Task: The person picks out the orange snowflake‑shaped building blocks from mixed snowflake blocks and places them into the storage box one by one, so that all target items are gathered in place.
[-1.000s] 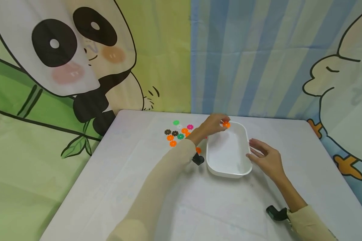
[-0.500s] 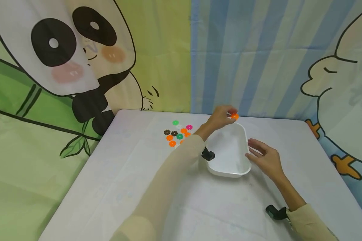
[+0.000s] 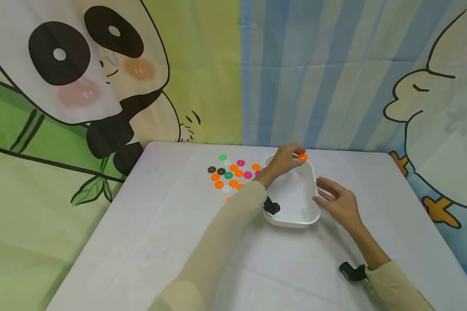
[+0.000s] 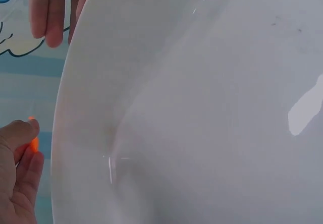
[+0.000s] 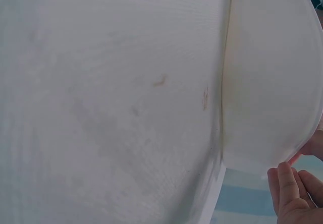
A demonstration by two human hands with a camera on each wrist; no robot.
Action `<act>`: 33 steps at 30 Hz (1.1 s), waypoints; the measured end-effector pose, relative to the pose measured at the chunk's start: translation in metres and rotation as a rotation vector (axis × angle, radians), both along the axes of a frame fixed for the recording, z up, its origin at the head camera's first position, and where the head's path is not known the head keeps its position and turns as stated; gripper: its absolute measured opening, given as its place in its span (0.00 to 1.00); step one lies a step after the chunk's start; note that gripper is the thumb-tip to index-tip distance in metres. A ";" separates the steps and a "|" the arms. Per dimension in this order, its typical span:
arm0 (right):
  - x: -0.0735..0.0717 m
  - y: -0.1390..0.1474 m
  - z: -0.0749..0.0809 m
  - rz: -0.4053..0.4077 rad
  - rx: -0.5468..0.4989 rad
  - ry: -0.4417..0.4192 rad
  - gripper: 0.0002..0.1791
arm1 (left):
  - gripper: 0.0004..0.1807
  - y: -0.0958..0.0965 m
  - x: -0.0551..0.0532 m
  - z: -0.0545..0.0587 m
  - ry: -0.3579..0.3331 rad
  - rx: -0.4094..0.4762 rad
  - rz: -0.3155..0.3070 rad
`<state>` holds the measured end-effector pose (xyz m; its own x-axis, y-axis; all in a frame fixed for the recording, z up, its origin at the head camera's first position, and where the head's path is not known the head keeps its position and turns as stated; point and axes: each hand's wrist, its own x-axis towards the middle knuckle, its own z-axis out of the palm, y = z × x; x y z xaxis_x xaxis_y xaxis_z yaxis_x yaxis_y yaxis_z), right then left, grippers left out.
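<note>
My left hand [image 3: 286, 160] pinches an orange flower-shaped disc [image 3: 302, 157] between thumb and fingertips, over the far rim of a white basin [image 3: 295, 201]. In the left wrist view the same disc [image 4: 34, 144] shows edge-on between the fingers. At the basin's right side my right hand [image 3: 340, 205] rests its fairly straight fingers and thumb against the rim. In the right wrist view its fingers [image 5: 287, 188] lie by the outer wall. What part of the basin's floor shows holds no discs; the left forearm hides some of its left side.
Several loose discs lie flat left of the basin, among them a green disc [image 3: 228, 175], a brown disc [image 3: 212, 169], a pink disc [image 3: 240, 163] and an orange disc [image 3: 219, 185]. A printed curtain [image 3: 280, 77] hangs behind the white table [image 3: 171, 224].
My left hand has carried the orange disc rightward along the basin's far end, rising and then dipping slightly. The right hand stays at the rim. More loose discs are uncovered.
</note>
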<state>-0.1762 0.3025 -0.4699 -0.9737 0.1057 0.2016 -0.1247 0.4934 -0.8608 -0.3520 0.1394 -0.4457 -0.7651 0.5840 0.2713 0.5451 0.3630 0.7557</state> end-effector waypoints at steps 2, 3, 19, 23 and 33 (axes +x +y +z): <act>0.000 -0.001 0.000 -0.004 -0.007 0.000 0.35 | 0.19 0.000 0.000 -0.003 -0.002 -0.031 0.013; 0.000 -0.001 0.001 -0.002 -0.006 0.003 0.35 | 0.19 0.000 0.000 -0.005 0.001 -0.049 0.017; 0.000 0.002 -0.002 0.015 -0.080 0.045 0.35 | 0.18 0.000 -0.008 -0.028 0.108 -0.348 -0.093; 0.000 0.000 -0.002 0.022 -0.106 0.073 0.34 | 0.19 0.001 -0.010 -0.032 0.105 -0.378 -0.087; 0.001 -0.002 -0.002 0.020 -0.097 0.078 0.33 | 0.20 0.008 -0.006 -0.038 0.071 -0.449 -0.064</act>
